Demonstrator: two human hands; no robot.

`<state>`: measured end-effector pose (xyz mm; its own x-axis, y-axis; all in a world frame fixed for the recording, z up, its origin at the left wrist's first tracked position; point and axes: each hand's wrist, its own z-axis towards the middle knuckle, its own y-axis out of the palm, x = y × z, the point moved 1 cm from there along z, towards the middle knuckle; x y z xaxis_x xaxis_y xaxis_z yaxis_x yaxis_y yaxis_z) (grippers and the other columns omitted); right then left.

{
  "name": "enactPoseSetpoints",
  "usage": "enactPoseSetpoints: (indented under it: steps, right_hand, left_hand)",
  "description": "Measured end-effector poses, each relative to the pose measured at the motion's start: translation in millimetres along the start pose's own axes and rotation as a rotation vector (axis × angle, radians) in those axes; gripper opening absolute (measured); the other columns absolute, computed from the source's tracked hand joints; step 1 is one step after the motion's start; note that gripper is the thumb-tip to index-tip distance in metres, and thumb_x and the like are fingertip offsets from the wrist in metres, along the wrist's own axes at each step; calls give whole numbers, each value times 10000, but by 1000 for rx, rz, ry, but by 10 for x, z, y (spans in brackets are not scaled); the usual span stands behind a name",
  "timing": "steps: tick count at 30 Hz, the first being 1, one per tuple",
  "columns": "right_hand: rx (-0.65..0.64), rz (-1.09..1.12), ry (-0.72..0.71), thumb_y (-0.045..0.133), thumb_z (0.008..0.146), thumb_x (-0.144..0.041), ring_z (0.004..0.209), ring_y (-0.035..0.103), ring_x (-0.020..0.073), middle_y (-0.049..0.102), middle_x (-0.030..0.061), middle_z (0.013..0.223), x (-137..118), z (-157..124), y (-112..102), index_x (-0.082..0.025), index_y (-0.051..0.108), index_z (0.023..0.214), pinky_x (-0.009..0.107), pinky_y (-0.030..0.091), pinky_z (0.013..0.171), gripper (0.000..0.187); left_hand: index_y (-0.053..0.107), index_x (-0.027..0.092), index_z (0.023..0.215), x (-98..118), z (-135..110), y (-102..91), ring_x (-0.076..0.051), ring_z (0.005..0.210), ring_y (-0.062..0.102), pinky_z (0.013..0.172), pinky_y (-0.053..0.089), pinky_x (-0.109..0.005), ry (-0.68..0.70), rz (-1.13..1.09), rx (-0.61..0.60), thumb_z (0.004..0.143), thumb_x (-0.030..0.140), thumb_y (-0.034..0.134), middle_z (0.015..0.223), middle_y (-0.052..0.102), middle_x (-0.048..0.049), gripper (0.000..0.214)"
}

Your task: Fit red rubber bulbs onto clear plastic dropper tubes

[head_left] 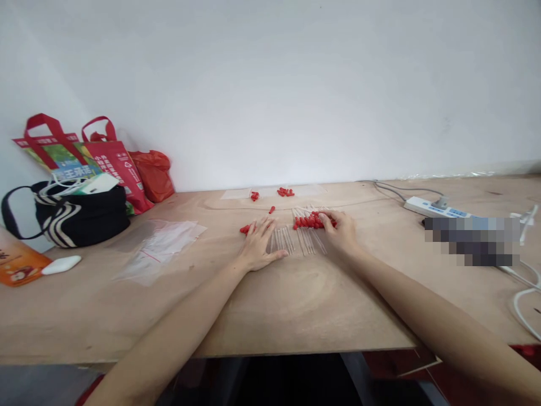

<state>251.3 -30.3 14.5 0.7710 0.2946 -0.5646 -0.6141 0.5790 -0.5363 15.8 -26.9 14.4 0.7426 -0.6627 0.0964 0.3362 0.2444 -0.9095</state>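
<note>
Lying in a row on the pale plywood desk (304,310), small red bulb-shaped pieces (306,221) touch the right hand (342,230); whether its grip pinches any cannot be told. Thin translucent sticks (307,242) lie parallel nearside of the row, apparently for alignment. Left of the row, the left hand (257,245) lies flat, grip released, probably steadying sticks.
</note>
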Motion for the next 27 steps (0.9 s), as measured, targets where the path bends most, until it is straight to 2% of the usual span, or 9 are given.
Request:
enactPoseSetpoints:
  steps: [3,6,9,11,14,17,22,27]
  right_hand:
    - [-118,78,-139,423,834,-359,803,526,169,653,32,901,11,-147,-71,-241,637,939,331,319,757,266]
    - [-187,56,-246,453,830,-338,790,523,157,656,17,880,-61,-262,-65,-265,638,942,326,325,759,228]
    - [-218,24,-291,472,828,-326,792,512,155,655,11,829,-173,-322,-22,-281,640,948,336,294,774,211]
    - [-228,-17,-328,466,834,-317,803,503,156,655,13,824,-234,-343,-1,-285,634,966,344,269,783,216]
    - [-211,-112,-408,451,838,-319,831,488,163,657,17,867,-283,-359,10,-275,632,964,357,240,804,225]
    - [-179,-176,-484,474,817,-364,855,478,169,654,19,879,-299,-362,23,-258,643,912,373,208,849,221]
    - [-173,-189,-547,455,832,-348,813,464,148,646,-2,785,-319,-358,75,-255,646,869,370,164,893,215]
    - [-197,-252,-592,434,828,-264,787,447,154,613,3,703,-337,-372,75,-234,642,776,390,140,905,216]
  left_hand:
    - [210,166,1352,53,-42,-30,-251,1291,207,1051,158,-451,22,21,121,804,526,415,1359,329,-118,687]
    - [350,210,1292,153,-60,-44,-237,1258,284,1039,180,-451,117,75,180,839,441,412,1299,425,-84,513]
    - [537,273,1119,200,-61,-48,-229,1183,392,1034,147,-495,145,150,247,847,367,439,1181,544,-38,304]
    - [606,294,990,194,-57,-42,-221,1099,468,1028,108,-535,139,180,272,847,324,457,1060,615,-15,209]
    - [628,291,905,170,-51,-23,-199,974,533,1020,98,-555,149,188,273,845,291,469,901,660,-4,171]
    - [631,286,887,163,-47,-13,-185,912,545,1008,148,-536,163,197,266,840,283,476,861,662,-5,162]
    - [628,268,910,201,-47,-54,-170,790,549,952,246,-473,197,249,241,854,262,437,778,661,-12,200]
    - [636,248,820,234,-68,-91,-159,702,537,898,271,-447,224,254,259,848,208,410,683,652,1,231]
